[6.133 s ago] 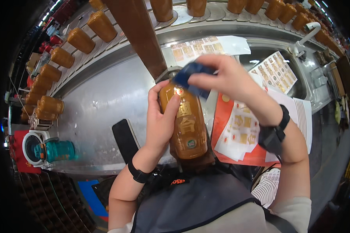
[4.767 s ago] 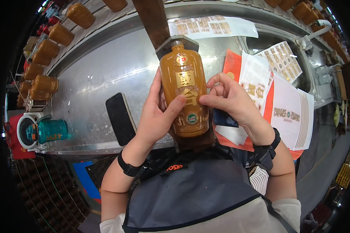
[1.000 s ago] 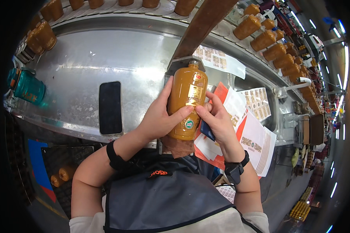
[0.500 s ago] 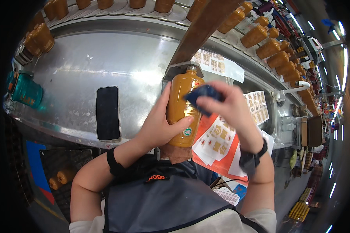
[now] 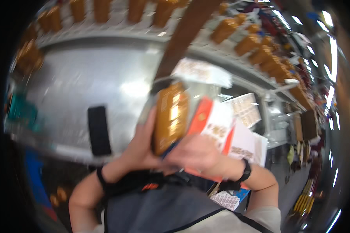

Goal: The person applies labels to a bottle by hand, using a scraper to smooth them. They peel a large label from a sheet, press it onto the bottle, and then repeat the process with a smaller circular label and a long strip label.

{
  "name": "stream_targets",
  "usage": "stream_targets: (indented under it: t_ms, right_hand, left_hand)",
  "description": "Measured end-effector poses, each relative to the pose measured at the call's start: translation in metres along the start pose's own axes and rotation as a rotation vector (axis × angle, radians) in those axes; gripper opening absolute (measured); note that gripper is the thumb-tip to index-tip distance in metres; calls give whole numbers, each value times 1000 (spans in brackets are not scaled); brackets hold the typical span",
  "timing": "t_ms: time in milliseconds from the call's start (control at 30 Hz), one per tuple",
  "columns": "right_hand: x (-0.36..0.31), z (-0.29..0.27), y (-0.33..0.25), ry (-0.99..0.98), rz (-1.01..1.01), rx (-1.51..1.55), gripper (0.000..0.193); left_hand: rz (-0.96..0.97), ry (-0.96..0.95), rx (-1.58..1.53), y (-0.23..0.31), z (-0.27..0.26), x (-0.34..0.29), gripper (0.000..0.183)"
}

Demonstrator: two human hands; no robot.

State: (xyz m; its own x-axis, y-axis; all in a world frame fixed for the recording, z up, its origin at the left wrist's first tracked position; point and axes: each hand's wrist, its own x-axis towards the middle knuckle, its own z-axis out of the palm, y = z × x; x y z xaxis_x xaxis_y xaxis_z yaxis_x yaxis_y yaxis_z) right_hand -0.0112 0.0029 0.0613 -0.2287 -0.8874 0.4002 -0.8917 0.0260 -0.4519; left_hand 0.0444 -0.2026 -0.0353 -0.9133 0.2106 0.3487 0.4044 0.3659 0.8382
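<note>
A glossy amber-brown bottle lies tilted in front of me, its side catching a bright glare. Along its left side my left hand is closed on it, thumb and fingers partly hidden and blurred. At the bottle's near lower end is my right hand, its fingers curled around a dark blue cloth. Only a small edge of that cloth shows, against the bottle. Right of the bottle lie sheets of gold-printed labels on an orange-red sheet.
A black phone rests on the metal worktop to the left, with a teal container beyond. Brown bottles line a curved conveyor at the back. A brown post rises behind the work spot; more label sheets lie right.
The bottle has turned about its length, so its round green sticker no longer shows. My right hand with the cloth has moved down and left to the bottle's lower end. The view has shifted.
</note>
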Motion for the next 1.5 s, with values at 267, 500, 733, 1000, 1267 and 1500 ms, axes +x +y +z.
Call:
stream_targets:
  t_ms: [267,500,733,1000,1267,1500]
  right_hand:
    - [-22,-58,82,432,301,-170,14]
    - [-52,-28,30,-155,295,261,16]
    - [-47,-15,30,-193,3,-340,24]
    - [-71,-80,78,323,609,149,20]
    - [-70,-31,-37,-58,264,-241,29]
    - [-69,-42,32,593,973,416,18]
  left_hand:
    - [-70,53,95,-2,71,-8,131]
    - [-102,86,105,26,86,1,120]
    - [-60,148,-42,-5,87,-7,121]
    - [57,56,95,21,110,17,126]
    - [-112,-60,55,26,85,-3,123]
    - [12,3,-24,21,67,-8,115]
